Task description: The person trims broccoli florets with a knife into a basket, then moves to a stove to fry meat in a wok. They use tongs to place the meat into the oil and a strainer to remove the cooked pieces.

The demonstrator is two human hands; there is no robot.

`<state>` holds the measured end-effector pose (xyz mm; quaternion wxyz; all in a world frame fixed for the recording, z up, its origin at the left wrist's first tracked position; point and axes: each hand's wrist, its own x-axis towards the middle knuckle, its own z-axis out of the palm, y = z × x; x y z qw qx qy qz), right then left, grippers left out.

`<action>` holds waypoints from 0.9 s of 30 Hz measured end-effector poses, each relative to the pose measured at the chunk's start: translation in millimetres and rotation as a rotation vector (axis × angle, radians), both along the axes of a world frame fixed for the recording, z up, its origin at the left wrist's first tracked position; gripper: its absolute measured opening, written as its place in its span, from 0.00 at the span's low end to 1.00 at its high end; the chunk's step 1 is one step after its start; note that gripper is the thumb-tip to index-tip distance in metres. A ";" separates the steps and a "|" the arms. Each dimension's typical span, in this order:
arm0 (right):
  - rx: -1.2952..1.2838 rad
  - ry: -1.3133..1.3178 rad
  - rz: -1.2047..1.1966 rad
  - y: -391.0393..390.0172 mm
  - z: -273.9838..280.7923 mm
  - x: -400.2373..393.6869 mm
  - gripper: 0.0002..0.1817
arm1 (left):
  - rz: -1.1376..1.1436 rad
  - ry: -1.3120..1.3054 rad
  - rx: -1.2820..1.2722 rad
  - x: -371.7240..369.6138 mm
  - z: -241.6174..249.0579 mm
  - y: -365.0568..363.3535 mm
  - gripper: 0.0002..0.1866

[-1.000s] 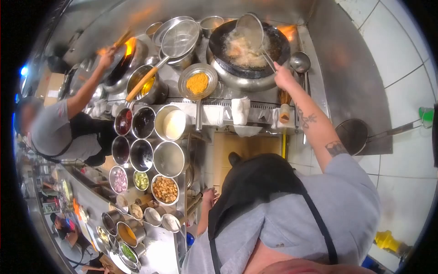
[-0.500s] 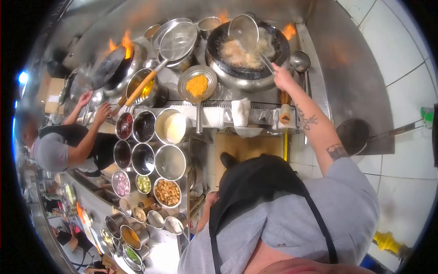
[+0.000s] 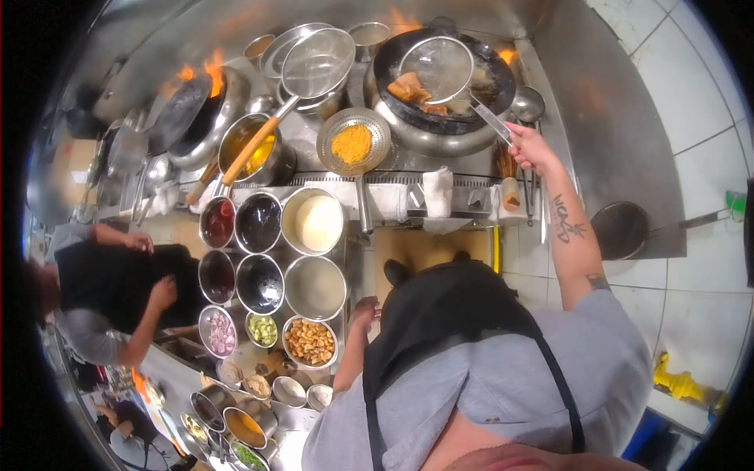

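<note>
My right hand [image 3: 530, 147] is closed round the metal handle of a round mesh strainer [image 3: 437, 72]. The strainer hangs over the dark wok [image 3: 491, 93] at the back right. Brown fried pieces of food [image 3: 408, 89] show at the strainer's left and lower edge, within the wok's outline. Beside my apron at waist height, my left hand [image 3: 365, 312] hangs with its fingers loosely apart and nothing in it. Nearest to it are the pots on the counter, among them a bowl of golden-brown chunks [image 3: 310, 342].
A perforated ladle [image 3: 352, 165] with orange shreds and a wooden-handled sieve [image 3: 320, 64] rest left of the wok. Flames [image 3: 215, 71] rise by a second wok [image 3: 177, 118]. A co-worker [image 3: 118, 275] stands at left. A ladle [image 3: 527, 104] lies right of the wok.
The strainer has dropped lower over the wok, and brown pieces now show where foaming oil was. My right hand shifted right and down. The co-worker's hands left the stove side and came down.
</note>
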<state>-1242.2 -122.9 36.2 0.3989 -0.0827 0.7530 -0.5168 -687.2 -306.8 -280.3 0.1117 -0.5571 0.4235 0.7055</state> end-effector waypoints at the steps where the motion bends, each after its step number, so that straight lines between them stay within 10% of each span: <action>1: 0.036 0.067 -0.009 1.0 1.8 2.2 0.26 | -0.052 0.011 -0.037 -4.3 1.2 -2.9 0.18; 13: 0.290 0.873 -0.136 36.2 -27.2 -88.3 0.25 | -0.746 0.018 -0.497 26.4 -94.9 -15.2 0.14; 16: 0.420 1.074 -0.136 41.7 -55.3 -108.3 0.25 | -1.645 0.072 -1.103 26.0 -90.3 -18.3 0.14; 25: -0.051 -0.031 -0.149 32.7 -53.6 -74.5 0.25 | -1.240 0.205 -1.156 13.1 -61.5 -3.2 0.17; 27: -0.073 -0.036 -0.155 21.7 -57.2 -56.2 0.26 | -0.334 0.066 -0.114 19.1 -84.4 -1.0 0.14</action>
